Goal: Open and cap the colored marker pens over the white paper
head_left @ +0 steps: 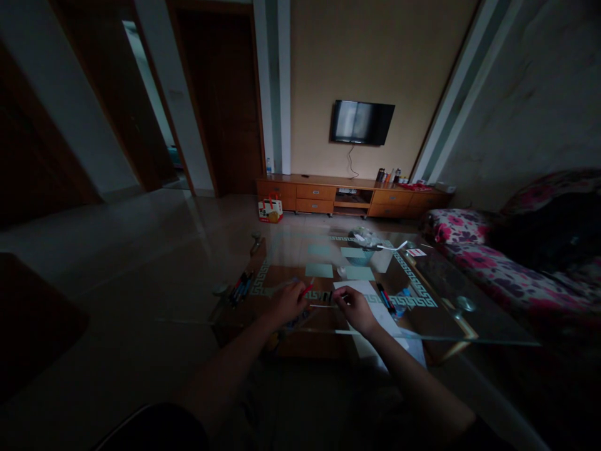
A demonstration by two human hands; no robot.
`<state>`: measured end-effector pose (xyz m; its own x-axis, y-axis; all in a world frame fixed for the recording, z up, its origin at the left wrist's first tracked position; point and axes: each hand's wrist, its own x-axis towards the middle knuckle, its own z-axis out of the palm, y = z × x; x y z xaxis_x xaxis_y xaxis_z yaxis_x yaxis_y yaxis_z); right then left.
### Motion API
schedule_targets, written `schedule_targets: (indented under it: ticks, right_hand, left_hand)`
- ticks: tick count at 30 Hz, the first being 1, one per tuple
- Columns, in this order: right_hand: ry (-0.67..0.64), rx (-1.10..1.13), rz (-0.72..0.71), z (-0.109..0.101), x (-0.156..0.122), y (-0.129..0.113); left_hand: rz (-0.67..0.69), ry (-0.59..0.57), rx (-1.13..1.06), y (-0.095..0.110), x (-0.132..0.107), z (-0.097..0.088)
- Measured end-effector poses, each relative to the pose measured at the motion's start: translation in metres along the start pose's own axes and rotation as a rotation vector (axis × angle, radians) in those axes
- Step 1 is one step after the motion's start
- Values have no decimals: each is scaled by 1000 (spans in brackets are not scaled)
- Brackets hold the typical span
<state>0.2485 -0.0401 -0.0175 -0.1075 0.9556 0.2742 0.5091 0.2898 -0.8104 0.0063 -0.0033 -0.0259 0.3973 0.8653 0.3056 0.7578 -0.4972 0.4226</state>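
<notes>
Red pen (308, 289) is held in the closed fingers of the left hand (290, 303), over the glass bench (287, 263). The right hand's (353, 308) fingers are curled near a small dark item (325, 296); whether it is gripped cannot be told. White paper (381, 321) is spread beneath, with dark pens (385, 298) laid beside it.

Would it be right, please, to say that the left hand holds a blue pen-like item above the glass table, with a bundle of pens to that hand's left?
Not quite: the head view shows the pen-like item in the left hand to be red, not blue. It is above the glass table, with a bundle of pens to that hand's left.
</notes>
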Motion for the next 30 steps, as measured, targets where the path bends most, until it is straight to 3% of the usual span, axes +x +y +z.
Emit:
schedule_targets:
  ticks: [3, 8, 14, 19, 30]
  right_hand:
    - [103, 133, 49, 3, 2, 0]
    - [141, 211, 59, 6, 1, 3]
    - [190, 331, 117, 7, 0, -1]
    - [214, 343, 126, 7, 1, -1]
    - [201, 200, -41, 4, -2, -14]
  left_hand:
    - [53, 19, 7, 9, -1, -1]
    - [83, 15, -24, 20, -1, 5]
    - [88, 34, -252, 36, -2, 10]
    - [160, -78, -442, 48, -7, 3]
    - [226, -182, -339, 35, -9, 4]
